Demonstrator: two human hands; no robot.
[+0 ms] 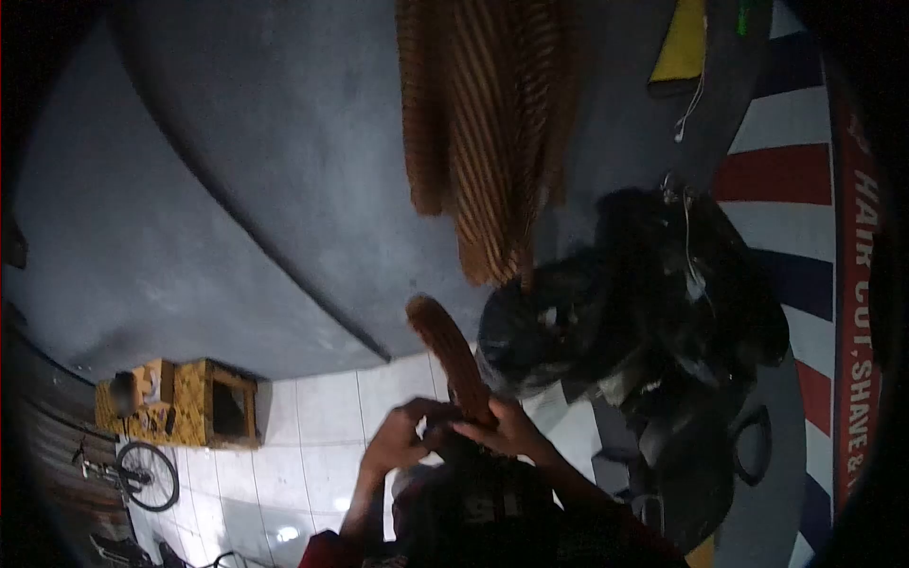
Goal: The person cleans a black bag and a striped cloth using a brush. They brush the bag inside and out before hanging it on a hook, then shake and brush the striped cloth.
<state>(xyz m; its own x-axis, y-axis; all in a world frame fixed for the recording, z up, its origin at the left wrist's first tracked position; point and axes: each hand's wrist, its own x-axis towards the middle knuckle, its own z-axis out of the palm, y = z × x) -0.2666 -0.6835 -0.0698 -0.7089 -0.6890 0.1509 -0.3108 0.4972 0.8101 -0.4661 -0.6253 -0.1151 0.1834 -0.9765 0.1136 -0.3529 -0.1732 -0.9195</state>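
A long, curved, brown ribbed object [445, 346] rises from between my two hands, its rounded tip up and to the left. My right hand [502, 429] is closed around its lower end. Close beside it, my left hand [402, 435] has its fingers bent in at the base of the object; what they pinch, if anything, is too dark to make out. Below the hands lies dark cloth with pale lettering [488, 506].
A brown striped garment [488, 123] hangs on the grey wall. Black bags [682, 275] are piled at right, beside a striped barber sign [776, 175]. A yellow patterned cabinet [189, 402] and a bicycle [142, 476] stand at lower left on white tiles [322, 417].
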